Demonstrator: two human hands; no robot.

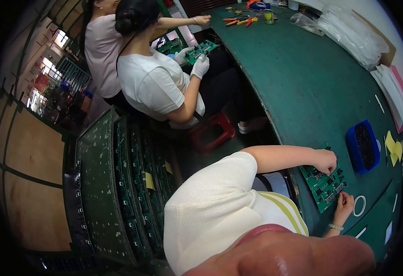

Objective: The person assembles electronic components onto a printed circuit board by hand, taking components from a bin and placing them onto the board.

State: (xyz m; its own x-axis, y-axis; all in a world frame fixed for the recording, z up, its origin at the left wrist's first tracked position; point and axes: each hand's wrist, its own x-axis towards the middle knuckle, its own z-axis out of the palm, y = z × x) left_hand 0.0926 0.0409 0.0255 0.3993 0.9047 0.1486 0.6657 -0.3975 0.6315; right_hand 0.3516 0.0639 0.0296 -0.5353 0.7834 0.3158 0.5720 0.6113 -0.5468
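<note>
One green board (320, 189) lies flat on the table (275, 69), just under the person's two hands. The left hand (325, 162) is bunched up on its far end; the right hand (345, 202) has bent fingers at its near edge. I can't tell if either pinches anything. Close by are one white ring (354, 206) and one blue tub (351, 141) of dark bits. Farther off sit two other people (151, 89), one holding another green board (201, 52).

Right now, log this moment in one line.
left hand: on board | right hand: at board's edge | blue bin: beyond board | white ring: beside right hand
</note>
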